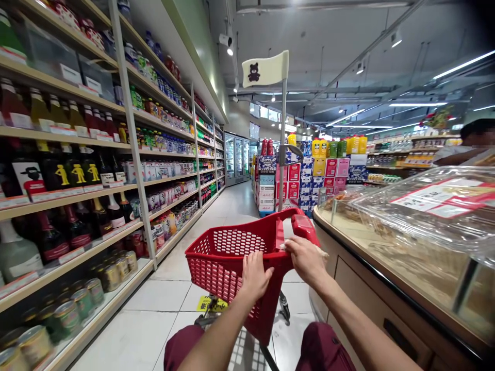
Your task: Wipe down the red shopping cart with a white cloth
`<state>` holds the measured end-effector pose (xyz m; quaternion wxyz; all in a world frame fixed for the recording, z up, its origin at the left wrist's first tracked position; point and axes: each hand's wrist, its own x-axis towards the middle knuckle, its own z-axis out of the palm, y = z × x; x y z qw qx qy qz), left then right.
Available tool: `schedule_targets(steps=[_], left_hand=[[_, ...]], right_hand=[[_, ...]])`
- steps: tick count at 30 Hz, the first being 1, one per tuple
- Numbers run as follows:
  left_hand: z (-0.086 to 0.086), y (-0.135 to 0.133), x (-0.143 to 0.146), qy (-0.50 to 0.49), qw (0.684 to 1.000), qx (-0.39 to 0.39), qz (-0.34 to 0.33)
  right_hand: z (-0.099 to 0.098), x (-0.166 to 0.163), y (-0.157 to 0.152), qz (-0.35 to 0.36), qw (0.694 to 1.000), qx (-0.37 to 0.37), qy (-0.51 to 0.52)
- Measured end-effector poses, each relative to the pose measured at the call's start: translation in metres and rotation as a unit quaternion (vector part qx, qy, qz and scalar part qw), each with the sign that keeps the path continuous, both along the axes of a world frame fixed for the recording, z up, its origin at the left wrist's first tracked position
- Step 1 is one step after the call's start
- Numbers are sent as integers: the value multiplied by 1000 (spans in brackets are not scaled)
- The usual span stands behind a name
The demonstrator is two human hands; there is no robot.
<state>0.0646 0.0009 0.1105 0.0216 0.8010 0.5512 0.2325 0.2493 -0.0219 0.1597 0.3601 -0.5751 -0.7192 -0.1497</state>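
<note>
A red plastic shopping cart [228, 270] with perforated sides stands in front of me, turned at an angle. My left hand [255, 275] has its fingers hooked over the cart's near rim, thumb apart. Farther right, my right hand [305, 257] curls around the cart's corner beside a red handle piece [305, 229]. Something pale shows at the edges of that hand, too small to name. A grey pole [283, 129] rises from the cart and bears a cream flag [266, 69] with a dark bear on it. The part of the basket's inside that shows holds no goods.
Shelves of bottles and cans [77, 193] line the left. On the right, a curved counter [340, 247] carries clear plastic food boxes [436, 206]. Stacked drink cartons [290, 180] stand ahead, with glass-door fridges [236, 154] behind. A person [469, 141] is beyond the counter. A yellow floor sticker [212, 304] lies below the cart.
</note>
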Motion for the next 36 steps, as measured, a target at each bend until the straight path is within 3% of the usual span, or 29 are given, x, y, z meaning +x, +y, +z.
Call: schedule_targets(steps=[2, 6, 8, 12, 14, 18, 20, 25, 27, 30, 32, 36], left_hand=[[-3, 1, -9, 12, 1000, -12, 6], [-11, 7, -29, 61, 995, -59, 44], [-14, 9, -30, 72, 994, -67, 40], [-15, 7, -26, 70, 996, -62, 12], [-14, 5, -26, 71, 995, -65, 6], [-11, 2, -24, 68, 995, -74, 3], [-9, 1, -20, 64, 995, -73, 3], [-13, -3, -16, 68, 996, -54, -6], [-15, -4, -17, 70, 996, -52, -22], [-18, -5, -13, 70, 995, -58, -33], [-19, -5, -7, 78, 994, -67, -38], [-23, -3, 5, 94, 992, -64, -57]], right_hand=[[-6, 14, 1, -13, 999, 40, -9], [-21, 41, 11, -98, 987, 108, 72], [-29, 30, 14, -97, 987, 110, 60], [-41, -4, 13, -20, 994, 100, -45], [-40, 1, 15, -20, 992, 114, -57], [-30, 31, 19, -126, 980, 154, 11], [-32, 26, 21, -143, 977, 158, 28], [-47, 2, 18, -3, 992, 123, -39], [-46, 16, 15, -22, 991, 130, -30], [-45, 39, 17, -114, 980, 163, 21], [-51, 35, 18, -120, 978, 165, 31], [-67, 9, 15, 16, 993, 114, -32]])
